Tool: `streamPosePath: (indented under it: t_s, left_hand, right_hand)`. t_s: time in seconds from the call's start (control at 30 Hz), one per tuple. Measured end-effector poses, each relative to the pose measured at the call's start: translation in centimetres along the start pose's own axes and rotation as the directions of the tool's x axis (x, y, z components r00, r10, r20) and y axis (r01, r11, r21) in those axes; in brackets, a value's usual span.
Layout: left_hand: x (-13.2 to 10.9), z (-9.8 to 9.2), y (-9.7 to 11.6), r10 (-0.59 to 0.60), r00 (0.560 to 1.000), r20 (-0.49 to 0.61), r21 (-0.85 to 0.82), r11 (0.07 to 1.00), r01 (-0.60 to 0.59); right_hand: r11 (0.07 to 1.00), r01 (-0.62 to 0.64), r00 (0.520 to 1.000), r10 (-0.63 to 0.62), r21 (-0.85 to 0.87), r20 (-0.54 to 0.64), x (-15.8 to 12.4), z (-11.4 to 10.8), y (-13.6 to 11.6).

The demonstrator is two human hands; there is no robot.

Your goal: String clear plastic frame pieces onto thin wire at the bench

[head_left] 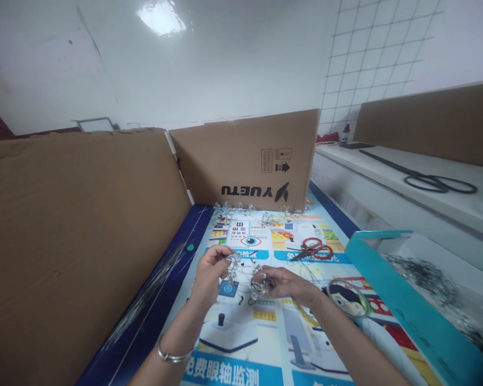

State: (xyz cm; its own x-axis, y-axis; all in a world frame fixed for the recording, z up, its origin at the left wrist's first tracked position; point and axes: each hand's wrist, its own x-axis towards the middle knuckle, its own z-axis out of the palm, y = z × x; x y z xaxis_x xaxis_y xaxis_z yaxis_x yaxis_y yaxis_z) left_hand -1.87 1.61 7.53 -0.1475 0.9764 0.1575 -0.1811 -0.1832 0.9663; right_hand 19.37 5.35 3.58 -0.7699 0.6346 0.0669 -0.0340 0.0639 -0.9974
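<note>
Over the printed table cover [261,343], both hands hold small clusters of clear beads joined by thin wire. My left hand [211,271], with a silver bangle at the wrist, pinches one part of the clear bead string [233,262] between thumb and fingers. A few inches to the right, my right hand [285,281] has its fingers closed on another bunch of clear beads [256,292]. Small dark bits lie around and below the beads. Whether the two bunches form one string, I cannot tell.
Red-handled scissors [312,249] lie beyond my right hand, near a clear ring-shaped roll [365,305]. A teal box [402,300] holds wiry pieces. Thin wires [153,289] lie left. Cardboard panels [241,161] stand behind and left; black scissors [426,181] rest on a ledge.
</note>
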Motion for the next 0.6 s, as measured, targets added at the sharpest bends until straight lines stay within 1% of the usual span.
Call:
streamPosePath:
  t_s: [0.07,0.13,0.23,0.33,0.4,0.5,0.57,0.6]
  left_hand:
    - [0.0,-0.1,0.2,-0.008,1.0,0.014,-0.004,1.0,0.008]
    - [0.1,-0.2,0.3,-0.01,1.0,0.029,-0.006,1.0,0.01]
    - [0.3,-0.3,0.4,-0.005,1.0,0.017,0.005,1.0,0.004]
    - [0.2,-0.2,0.5,0.021,0.999,-0.042,0.043,0.999,-0.019]
    - [-0.3,0.0,0.7,0.096,0.994,-0.051,0.108,0.99,-0.09]
    - [-1.1,0.3,1.3,0.267,0.962,0.052,0.258,0.927,-0.272]
    - [-1.6,0.5,1.7,0.335,0.935,0.117,0.337,0.872,-0.355]
    - [-1.6,0.6,1.8,0.353,0.927,0.128,0.362,0.853,-0.375]
  right_hand:
    - [0.994,0.021,0.999,-0.015,-0.108,0.051,-0.1,-0.2,-0.2]
    - [0.991,0.045,0.997,-0.036,-0.129,0.07,0.0,-0.3,-0.1]
    - [0.996,0.07,0.998,-0.07,-0.058,0.008,0.3,0.0,0.5]
    - [0.995,0.103,0.99,-0.101,0.014,-0.097,0.8,0.3,1.6]
    - [0.99,0.139,0.975,-0.132,0.029,-0.178,1.1,0.5,2.3]
    - [0.983,0.177,0.948,-0.16,0.039,-0.275,1.2,0.8,2.7]
    - [0.98,0.189,0.93,-0.159,0.06,-0.331,1.2,0.8,2.8]
    - [0.977,0.202,0.916,-0.164,0.066,-0.365,1.2,0.8,2.7]
